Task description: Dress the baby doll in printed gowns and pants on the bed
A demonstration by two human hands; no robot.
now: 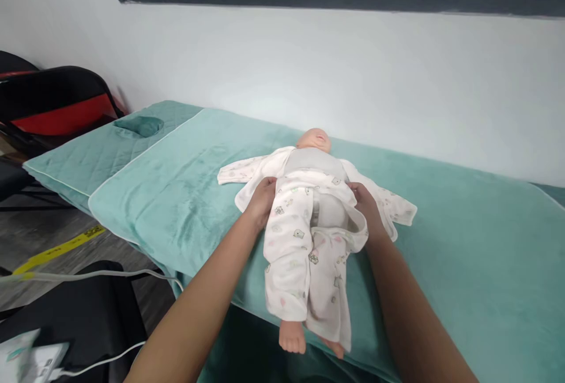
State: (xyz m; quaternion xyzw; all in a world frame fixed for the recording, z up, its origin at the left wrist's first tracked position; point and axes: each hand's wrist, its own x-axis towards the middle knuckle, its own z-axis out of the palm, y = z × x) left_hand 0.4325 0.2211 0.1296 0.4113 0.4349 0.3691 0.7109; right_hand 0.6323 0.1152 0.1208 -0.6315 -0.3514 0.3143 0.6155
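Observation:
A baby doll lies on its back, its head toward the wall and its bare feet at the near edge of the bed. Its white printed jacket is spread open with both sleeves out, over a grey torso. White printed baby pants cover the legs; their front gapes on the right side, showing grey beneath. At the left side of the waist, my left hand has its fingers closed on the pants' edge. My right hand pinches the waistband opposite; some fingertips are hidden by cloth.
A green plush cover lies over the bed, which has a face hole at its left end. Black and red chairs stand at left. A black seat holds packets and a white cable. The wall borders the far side.

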